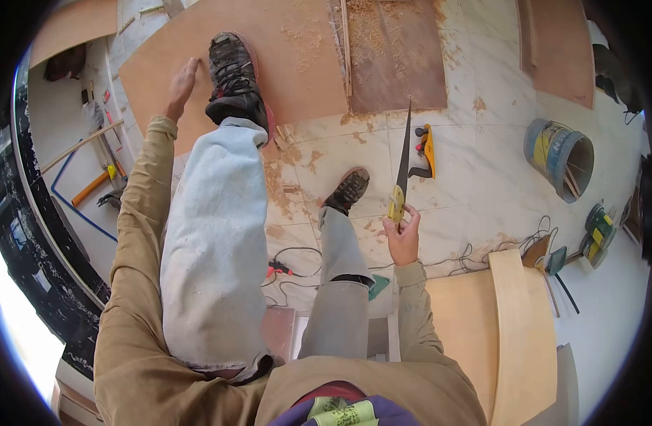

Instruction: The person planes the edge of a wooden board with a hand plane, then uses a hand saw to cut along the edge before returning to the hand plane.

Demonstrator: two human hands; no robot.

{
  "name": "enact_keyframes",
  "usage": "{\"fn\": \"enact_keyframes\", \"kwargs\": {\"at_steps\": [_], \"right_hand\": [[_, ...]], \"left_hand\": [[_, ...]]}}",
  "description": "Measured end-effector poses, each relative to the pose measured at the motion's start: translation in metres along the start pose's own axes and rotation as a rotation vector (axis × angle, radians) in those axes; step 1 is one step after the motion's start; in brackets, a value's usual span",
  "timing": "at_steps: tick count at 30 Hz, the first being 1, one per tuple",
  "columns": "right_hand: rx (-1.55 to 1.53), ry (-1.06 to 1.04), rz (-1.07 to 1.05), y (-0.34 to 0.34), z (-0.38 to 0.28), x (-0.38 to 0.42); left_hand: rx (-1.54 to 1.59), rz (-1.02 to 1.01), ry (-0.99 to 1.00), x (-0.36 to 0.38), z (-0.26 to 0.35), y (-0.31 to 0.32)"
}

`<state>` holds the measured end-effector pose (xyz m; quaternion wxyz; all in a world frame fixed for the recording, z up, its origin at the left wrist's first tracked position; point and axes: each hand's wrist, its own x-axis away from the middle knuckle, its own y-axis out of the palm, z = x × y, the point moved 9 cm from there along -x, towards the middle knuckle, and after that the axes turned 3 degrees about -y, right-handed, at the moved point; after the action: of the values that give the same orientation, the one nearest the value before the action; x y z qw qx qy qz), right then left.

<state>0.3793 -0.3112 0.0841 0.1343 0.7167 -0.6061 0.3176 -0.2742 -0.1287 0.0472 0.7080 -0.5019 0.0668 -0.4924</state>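
A handsaw with a dark tapering blade [404,160] and a yellow handle [396,204] is in my right hand [405,238], whose fingers are wrapped round the handle. The blade points away from me, over the tiled floor. My left hand [182,89] lies by the reddish-brown wood panel [297,78] with its fingers stretched out, holding nothing. My shoe [234,78] rests on that panel beside the hand. Right of the blade, a yellow and black hand plane [427,153] sits on the floor.
A darker board [397,64] strewn with shavings lies beyond the panel. At right are a blue-grey bucket [546,153], a green power tool [597,231] and trailing cables [475,255]. Pale curved wood [518,334] stands near my right arm. An orange-handled tool [90,189] lies left.
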Motion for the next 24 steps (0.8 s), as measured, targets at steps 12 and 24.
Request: {"fn": "enact_keyframes", "kwargs": {"at_steps": [12, 24], "right_hand": [[0.106, -0.123, -0.140, 0.029, -0.028, -0.087], [0.448, -0.090, 0.051, 0.046, -0.007, -0.141]], "left_hand": [[-0.546, -0.172, -0.064, 0.034, -0.029, 0.073], [-0.681, -0.157, -0.036, 0.036, -0.021, 0.076]]}}
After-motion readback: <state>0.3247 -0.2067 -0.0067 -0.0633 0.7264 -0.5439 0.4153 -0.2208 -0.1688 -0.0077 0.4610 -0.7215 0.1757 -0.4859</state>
